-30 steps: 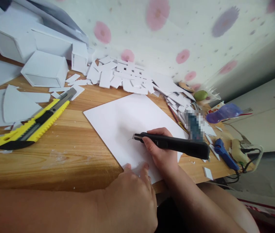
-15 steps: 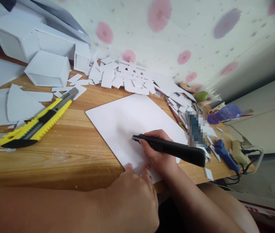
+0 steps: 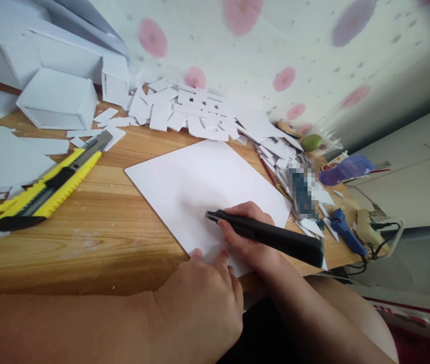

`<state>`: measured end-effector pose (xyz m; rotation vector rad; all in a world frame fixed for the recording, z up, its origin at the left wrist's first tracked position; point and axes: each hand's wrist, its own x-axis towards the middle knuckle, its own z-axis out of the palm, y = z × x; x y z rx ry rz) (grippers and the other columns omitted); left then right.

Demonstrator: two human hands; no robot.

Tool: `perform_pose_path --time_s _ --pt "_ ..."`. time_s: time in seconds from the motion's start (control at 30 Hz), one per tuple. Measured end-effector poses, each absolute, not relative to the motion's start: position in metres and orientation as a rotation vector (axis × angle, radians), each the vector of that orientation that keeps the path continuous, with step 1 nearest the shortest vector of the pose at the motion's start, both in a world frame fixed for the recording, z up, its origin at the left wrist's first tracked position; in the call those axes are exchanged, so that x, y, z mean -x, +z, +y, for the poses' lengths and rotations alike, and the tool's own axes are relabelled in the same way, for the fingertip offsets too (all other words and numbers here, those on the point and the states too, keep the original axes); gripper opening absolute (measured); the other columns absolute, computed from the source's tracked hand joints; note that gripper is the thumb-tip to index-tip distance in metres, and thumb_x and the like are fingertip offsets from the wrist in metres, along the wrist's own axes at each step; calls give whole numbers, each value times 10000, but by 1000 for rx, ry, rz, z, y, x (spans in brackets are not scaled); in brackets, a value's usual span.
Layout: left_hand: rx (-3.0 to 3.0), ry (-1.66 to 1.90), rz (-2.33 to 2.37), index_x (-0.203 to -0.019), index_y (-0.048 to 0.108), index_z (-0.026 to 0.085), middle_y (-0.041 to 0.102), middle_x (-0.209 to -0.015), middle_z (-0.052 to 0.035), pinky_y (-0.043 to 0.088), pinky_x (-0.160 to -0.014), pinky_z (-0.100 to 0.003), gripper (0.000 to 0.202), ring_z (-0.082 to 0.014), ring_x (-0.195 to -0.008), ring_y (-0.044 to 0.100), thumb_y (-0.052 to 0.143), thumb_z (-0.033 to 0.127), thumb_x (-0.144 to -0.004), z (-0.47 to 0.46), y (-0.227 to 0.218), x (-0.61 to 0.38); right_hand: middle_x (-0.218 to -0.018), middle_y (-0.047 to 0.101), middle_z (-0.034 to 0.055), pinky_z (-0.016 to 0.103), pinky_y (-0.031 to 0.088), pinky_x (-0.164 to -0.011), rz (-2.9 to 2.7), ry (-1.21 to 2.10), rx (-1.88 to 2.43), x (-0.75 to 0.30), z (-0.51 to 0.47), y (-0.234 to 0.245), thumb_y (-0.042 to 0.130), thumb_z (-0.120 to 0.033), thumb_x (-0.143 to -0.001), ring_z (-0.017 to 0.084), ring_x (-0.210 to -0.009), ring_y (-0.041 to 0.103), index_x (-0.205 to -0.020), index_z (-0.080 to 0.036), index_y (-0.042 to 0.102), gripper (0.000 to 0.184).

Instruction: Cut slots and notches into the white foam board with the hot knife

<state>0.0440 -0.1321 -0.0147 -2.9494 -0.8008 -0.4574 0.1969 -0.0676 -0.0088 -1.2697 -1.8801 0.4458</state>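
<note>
A white sheet (image 3: 200, 182) lies flat on the wooden table (image 3: 97, 227). My right hand (image 3: 249, 237) is closed round a black utility knife (image 3: 271, 236), whose tip rests on the sheet near its near edge. My left hand (image 3: 203, 303) lies at the sheet's near corner, its fingertips pressing down on the white surface and the fingers held together. A short cut mark shows just left of the blade tip.
A yellow and black utility knife (image 3: 40, 189) lies at the left. White boxes (image 3: 57, 98) and several white offcuts (image 3: 184, 111) pile along the flowered wall. At the right edge sit a blue glue gun (image 3: 346, 232), a cream glue gun (image 3: 367, 227), a purple object (image 3: 346, 169) and a green fruit (image 3: 311, 142).
The black knife's tip stays at about the same spot on the sheet. The camera has tilted, shifting the scene slightly left and up. My left hand keeps pressing the corner.
</note>
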Motion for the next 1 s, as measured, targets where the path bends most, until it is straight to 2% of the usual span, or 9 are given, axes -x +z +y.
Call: perform_pose_path --time_s 0.2,0.4,0.53,0.8,1.0 --pt "2935 -394 -771 -1069 756 57 718 -1088 -348 624 -654 -556 294 -361 -766 752 674 199 -825 -133 -13 -42 -664 726 -24 245 543 -526 -1877 449 1328 -202 -74 -8 700 -288 -779 141 -539 668 -806 -260 649 65" --pt "2932 -321 -765 -1131 731 59 708 -1129 -347 612 -697 -556 350 -362 -816 745 676 213 -822 -134 -17 -43 -675 733 -25 242 548 -529 -1901 467 1315 -210 -79 -7 700 -289 -796 138 -544 676 -828 -255 656 63" --pt "2896 -372 -757 -1074 749 51 713 -1100 -357 617 -643 -541 337 -368 -760 747 707 200 -775 -133 -14 -42 -669 734 -30 232 541 -522 -1923 475 1290 -215 -81 -3 703 -284 -803 132 -536 675 -829 -254 652 65" --pt "2908 -345 -751 -1062 762 43 698 -1101 -374 624 -570 -514 329 -369 -659 752 696 180 -771 -130 -6 -41 -642 729 -37 215 528 -505 -1948 467 1306 -227 -88 3 727 -268 -788 129 -518 675 -809 -255 658 73" --pt "2927 -336 -748 -1089 756 47 695 -1112 -376 629 -606 -521 334 -372 -699 762 689 197 -798 -131 -7 -41 -646 731 -24 232 532 -507 -1953 488 1331 -231 -90 2 718 -305 -790 142 -526 676 -796 -257 675 65"
